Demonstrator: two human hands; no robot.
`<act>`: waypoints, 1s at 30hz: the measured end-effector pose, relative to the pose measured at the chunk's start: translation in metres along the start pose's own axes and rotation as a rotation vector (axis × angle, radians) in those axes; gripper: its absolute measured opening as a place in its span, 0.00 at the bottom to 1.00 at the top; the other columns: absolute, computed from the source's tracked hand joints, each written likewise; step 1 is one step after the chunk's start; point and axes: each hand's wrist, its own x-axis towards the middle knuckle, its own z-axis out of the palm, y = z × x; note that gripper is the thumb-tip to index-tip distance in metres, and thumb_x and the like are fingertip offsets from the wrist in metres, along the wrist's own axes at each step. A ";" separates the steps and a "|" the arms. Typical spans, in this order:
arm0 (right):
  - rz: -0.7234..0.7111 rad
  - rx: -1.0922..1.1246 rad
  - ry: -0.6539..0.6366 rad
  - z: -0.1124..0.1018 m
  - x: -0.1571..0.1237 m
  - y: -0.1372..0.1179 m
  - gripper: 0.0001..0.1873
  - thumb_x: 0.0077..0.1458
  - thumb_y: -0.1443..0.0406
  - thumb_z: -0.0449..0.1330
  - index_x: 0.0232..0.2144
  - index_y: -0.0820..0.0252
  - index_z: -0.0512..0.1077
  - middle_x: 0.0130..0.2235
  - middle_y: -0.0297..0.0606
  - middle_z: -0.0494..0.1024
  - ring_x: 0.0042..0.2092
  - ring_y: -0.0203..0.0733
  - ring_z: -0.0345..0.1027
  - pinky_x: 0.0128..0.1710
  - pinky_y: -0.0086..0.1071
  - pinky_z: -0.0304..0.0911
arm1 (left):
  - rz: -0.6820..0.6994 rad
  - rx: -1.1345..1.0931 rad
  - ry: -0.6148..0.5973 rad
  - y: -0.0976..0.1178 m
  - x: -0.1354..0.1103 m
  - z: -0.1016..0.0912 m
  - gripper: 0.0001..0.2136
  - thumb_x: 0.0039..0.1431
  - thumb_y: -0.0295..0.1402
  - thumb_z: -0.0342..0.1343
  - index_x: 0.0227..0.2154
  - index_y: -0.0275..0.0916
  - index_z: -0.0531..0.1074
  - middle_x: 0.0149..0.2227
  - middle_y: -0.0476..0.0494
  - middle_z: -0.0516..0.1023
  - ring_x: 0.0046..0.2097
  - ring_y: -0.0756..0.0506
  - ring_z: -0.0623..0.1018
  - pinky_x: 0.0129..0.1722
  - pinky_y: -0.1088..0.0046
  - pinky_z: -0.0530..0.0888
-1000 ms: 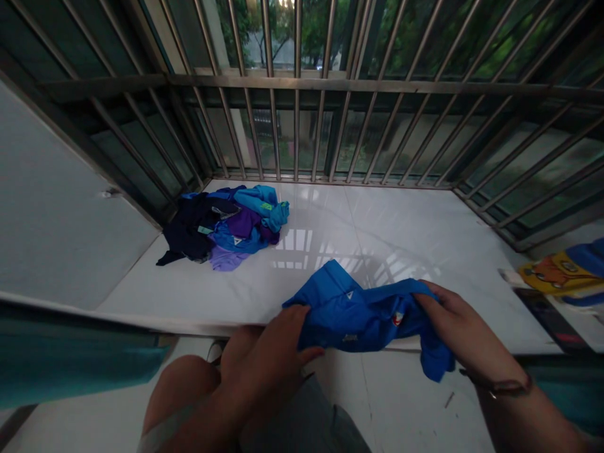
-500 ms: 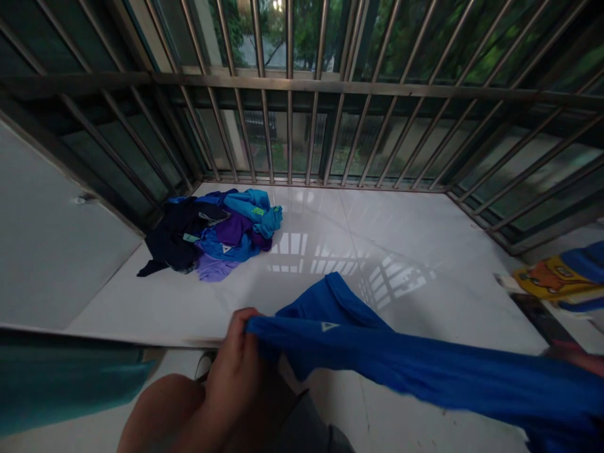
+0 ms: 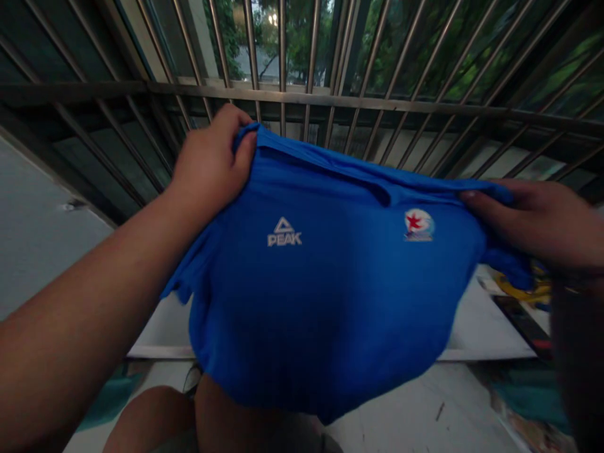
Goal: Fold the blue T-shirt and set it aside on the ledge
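Observation:
I hold a bright blue shirt point(image 3: 330, 289) up in front of me, spread wide by its shoulders, front side facing me. It bears a white PEAK logo on the left chest and a round red-star badge on the right. My left hand point(image 3: 212, 160) is closed on its upper left shoulder. My right hand point(image 3: 533, 220) is closed on the upper right shoulder, where the cloth bunches. The shirt hangs down over my knees and hides the middle of the white ledge.
A white tiled window ledge point(image 3: 160, 327) shows at both sides of the shirt. Metal window bars point(image 3: 330, 100) enclose it behind and at the sides. Yellow and dark printed items point(image 3: 523, 308) lie at the right. My knees point(image 3: 155, 421) are below.
The shirt went from a bundle on the ledge to being pulled apart, then lifted and spread out in front of me. It now hides the pile of blue and purple clothes at the back left.

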 end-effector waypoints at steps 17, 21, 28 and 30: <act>-0.566 -0.285 -0.177 0.239 -0.128 0.170 0.29 0.77 0.45 0.54 0.67 0.53 0.76 0.68 0.51 0.78 0.65 0.61 0.77 0.65 0.55 0.73 | 0.355 0.125 -0.608 -0.043 -0.336 0.172 0.32 0.62 0.38 0.70 0.69 0.45 0.73 0.70 0.34 0.78 0.67 0.31 0.79 0.66 0.49 0.78; -0.561 -0.376 -0.089 0.256 -0.185 0.210 0.28 0.79 0.48 0.52 0.69 0.54 0.75 0.69 0.51 0.78 0.65 0.62 0.76 0.64 0.57 0.72 | 0.393 0.161 -0.547 -0.057 -0.401 0.180 0.34 0.62 0.35 0.69 0.72 0.48 0.71 0.76 0.40 0.73 0.73 0.33 0.73 0.74 0.47 0.70; -0.684 -0.389 -0.011 0.247 -0.206 0.197 0.13 0.79 0.64 0.54 0.44 0.55 0.79 0.46 0.44 0.86 0.42 0.50 0.80 0.43 0.42 0.71 | 0.417 0.114 -0.524 -0.075 -0.390 0.170 0.20 0.67 0.32 0.68 0.60 0.48 0.80 0.62 0.45 0.86 0.61 0.40 0.82 0.69 0.59 0.74; -0.723 -0.345 -0.007 0.240 -0.207 0.191 0.14 0.80 0.64 0.53 0.43 0.56 0.77 0.43 0.44 0.85 0.40 0.48 0.80 0.43 0.40 0.71 | 0.454 0.085 -0.527 -0.070 -0.388 0.161 0.16 0.67 0.27 0.68 0.55 0.47 0.82 0.54 0.48 0.88 0.55 0.42 0.84 0.70 0.60 0.73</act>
